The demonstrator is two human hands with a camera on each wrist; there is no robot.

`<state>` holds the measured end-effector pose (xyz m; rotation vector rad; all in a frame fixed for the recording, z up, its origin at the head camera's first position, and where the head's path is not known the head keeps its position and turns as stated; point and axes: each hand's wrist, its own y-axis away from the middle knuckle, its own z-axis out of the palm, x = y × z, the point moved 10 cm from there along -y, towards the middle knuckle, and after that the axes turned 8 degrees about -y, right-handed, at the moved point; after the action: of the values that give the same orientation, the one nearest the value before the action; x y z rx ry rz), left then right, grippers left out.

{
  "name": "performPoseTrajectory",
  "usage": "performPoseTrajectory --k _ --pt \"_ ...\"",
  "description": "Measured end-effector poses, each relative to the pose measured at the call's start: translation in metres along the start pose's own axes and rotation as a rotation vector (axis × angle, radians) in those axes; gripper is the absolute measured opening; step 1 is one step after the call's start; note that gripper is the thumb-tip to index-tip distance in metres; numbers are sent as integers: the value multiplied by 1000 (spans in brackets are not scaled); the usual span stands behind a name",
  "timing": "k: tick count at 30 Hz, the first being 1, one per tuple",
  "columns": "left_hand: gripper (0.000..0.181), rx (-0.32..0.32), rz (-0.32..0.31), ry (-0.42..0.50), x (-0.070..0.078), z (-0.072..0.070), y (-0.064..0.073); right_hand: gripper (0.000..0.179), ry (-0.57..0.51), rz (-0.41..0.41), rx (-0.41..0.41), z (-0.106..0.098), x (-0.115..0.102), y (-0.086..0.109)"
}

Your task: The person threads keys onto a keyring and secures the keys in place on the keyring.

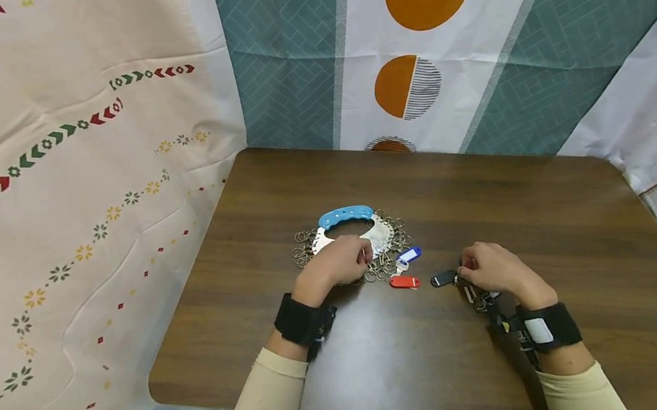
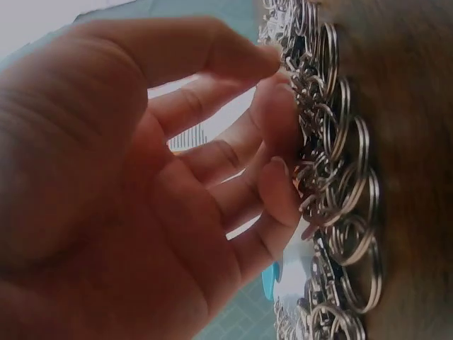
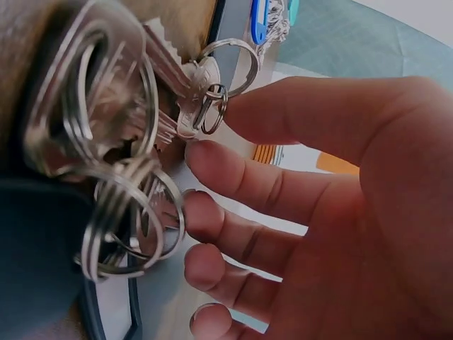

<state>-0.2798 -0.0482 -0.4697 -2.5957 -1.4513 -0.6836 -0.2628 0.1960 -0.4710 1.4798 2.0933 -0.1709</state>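
Observation:
A white ring holder plate (image 1: 382,234) with a blue handle (image 1: 346,214) lies on the table, its edge hung with metal split rings (image 2: 361,152). My left hand (image 1: 343,259) is over its near side, fingers curled and thumb and fingertips pinching in among the rings. Over to the right, my right hand (image 1: 492,266) pinches a small key (image 3: 190,112) between thumb and index finger. The key carries a split ring (image 3: 241,60). A black key tag (image 1: 443,278) lies just left of that hand, and more keys and rings hang together under its fingers.
A red key tag (image 1: 404,281) and a blue key tag (image 1: 410,254) lie at the holder's right side, a key next to the blue one. The wooden table (image 1: 549,220) stands against patterned curtains (image 1: 287,54) at the back and a light cloth (image 1: 92,211) on the left.

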Motion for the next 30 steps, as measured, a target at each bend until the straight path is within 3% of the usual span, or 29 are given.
performPoseTrajectory --k 4,11,18,30 --pt "8 -27 8 17 1 1 0 21 8 -8 -3 0 0 0" --pt "20 -77 25 -31 7 9 0 22 -8 -50 -11 3 -2 0" --pt "19 -61 15 -67 7 10 -2 20 -66 -71 -23 6 -4 1" --pt "19 171 -18 -96 1 -13 -3 18 -235 4 -78 12 -2 2"
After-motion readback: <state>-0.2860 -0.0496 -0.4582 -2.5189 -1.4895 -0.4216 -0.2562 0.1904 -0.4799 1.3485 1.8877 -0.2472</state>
